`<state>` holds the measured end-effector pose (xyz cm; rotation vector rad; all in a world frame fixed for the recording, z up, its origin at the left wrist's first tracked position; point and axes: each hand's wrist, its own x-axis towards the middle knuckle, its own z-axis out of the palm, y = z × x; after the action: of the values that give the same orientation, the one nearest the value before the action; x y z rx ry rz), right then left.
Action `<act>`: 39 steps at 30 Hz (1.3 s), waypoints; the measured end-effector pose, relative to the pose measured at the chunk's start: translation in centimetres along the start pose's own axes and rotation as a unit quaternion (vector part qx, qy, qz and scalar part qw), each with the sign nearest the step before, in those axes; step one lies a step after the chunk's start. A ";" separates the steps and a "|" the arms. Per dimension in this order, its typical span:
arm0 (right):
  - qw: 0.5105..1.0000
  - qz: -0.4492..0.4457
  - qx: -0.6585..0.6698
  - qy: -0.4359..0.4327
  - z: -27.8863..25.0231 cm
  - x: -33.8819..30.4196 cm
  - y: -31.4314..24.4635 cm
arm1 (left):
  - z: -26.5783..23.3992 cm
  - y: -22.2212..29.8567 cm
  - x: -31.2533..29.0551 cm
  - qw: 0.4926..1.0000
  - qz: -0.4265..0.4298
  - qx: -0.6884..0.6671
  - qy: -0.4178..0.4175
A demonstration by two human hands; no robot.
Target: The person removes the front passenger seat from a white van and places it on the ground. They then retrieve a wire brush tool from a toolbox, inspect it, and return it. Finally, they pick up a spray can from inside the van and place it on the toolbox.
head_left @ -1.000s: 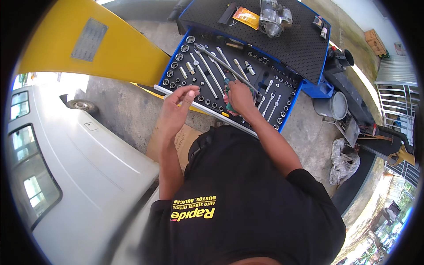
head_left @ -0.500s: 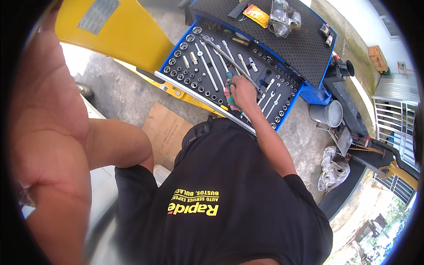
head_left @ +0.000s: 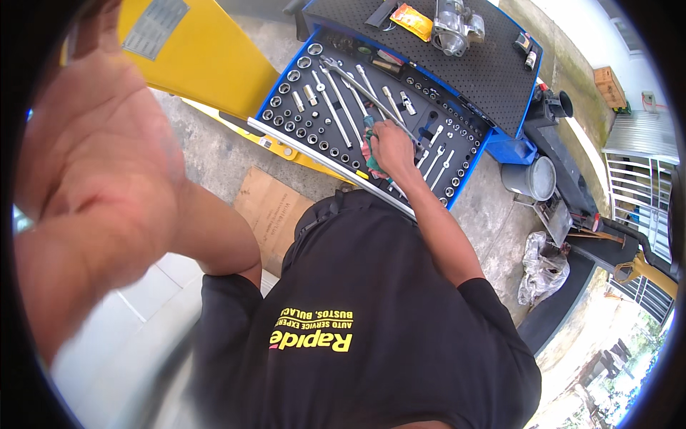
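Observation:
Close to the camera on the left, my left hand (head_left: 107, 143) is raised with its palm showing. Its fingers stretch upward, partly cut off by the dark rim, and nothing is seen in them. My right hand (head_left: 393, 149) reaches into an open tool drawer (head_left: 336, 169), closed around a crumpled green and red rag (head_left: 369, 149). A long steel ratchet-like bar (head_left: 368, 89) lies slantwise just beyond that hand. Extension bars (head_left: 329, 107) and rows of sockets (head_left: 300, 132) sit in the drawer's dark insert. What lies under the rag is hidden.
Above the drawer, the perforated cart top (head_left: 400, 53) carries a metal starter-like motor (head_left: 451, 32) and an orange packet (head_left: 412, 21). A yellow machine panel (head_left: 207, 64) stands at left. Flattened cardboard (head_left: 264, 211) lies on the floor; a grey bucket (head_left: 530, 179) stands right.
My left hand has shifted to the right, and its arm has moved with it. My right hand stays on the rag at nearly the same spot in the drawer.

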<state>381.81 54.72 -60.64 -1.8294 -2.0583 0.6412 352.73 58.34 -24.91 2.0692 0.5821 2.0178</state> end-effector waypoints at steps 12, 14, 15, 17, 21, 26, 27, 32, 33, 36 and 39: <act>0.992 -0.018 0.099 0.075 1.1 -2.2 1.6 | 12.6 -11.2 -35.4 0.864 -0.326 0.183 -0.337; 0.990 -0.017 0.121 0.075 1.1 -2.2 1.8 | 13.3 -11.4 -37.0 0.875 -0.295 0.193 -0.331; 0.991 0.004 0.121 0.062 0.6 -1.5 1.3 | 13.4 -11.3 -37.4 0.879 -0.281 0.201 -0.328; 0.990 0.000 0.115 0.087 1.5 0.6 1.1 | 13.4 -11.9 -37.5 0.878 -0.287 0.199 -0.327; 0.987 -0.017 0.102 0.123 2.4 2.2 0.5 | 12.9 -12.3 -37.0 0.881 -0.306 0.176 -0.316; 0.984 -0.022 0.156 0.086 0.8 -2.6 2.1 | 12.7 -11.9 -37.7 0.881 -0.322 0.202 -0.282; 0.984 -0.034 0.141 0.100 0.7 -3.1 2.0 | 12.9 -11.9 -37.7 0.883 -0.321 0.199 -0.278; 0.996 -0.020 0.056 0.069 1.3 1.6 0.7 | 13.5 -11.9 -37.2 0.889 -0.322 0.190 -0.264; 0.994 -0.020 0.056 0.090 2.0 2.9 0.4 | 13.5 -11.9 -37.1 0.890 -0.321 0.186 -0.265; 0.991 -0.023 0.055 0.117 2.6 2.9 -0.1 | 13.1 -11.8 -37.3 0.897 -0.308 0.171 -0.267; 0.994 -0.029 0.072 0.073 1.3 -0.4 1.1 | 12.2 -12.4 -37.1 0.903 -0.334 0.164 -0.216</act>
<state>382.11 54.20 -62.30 -1.6771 -1.9116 0.6045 363.26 56.13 -64.50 1.9901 1.3714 1.0928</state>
